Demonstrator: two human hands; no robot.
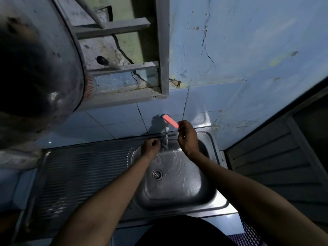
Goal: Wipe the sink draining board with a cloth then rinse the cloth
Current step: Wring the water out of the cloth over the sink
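Observation:
A steel sink basin (209,192) sits right of the ribbed draining board (79,174). Water runs from a wall tap (166,126) with a pink lever handle (171,121). My right hand (188,137) is raised at the far end of that pink handle, fingertips on it. My left hand (150,147) is closed on a small dark cloth (160,143), held at the falling stream over the basin's back edge. Most of the cloth is hidden inside the fist. Water spreads over the basin floor around the drain (157,174).
A large metal pot (35,68) hangs at upper left next to a metal wall rack (159,50). Blue tiled wall stands behind the sink. A louvred panel (275,166) is on the right.

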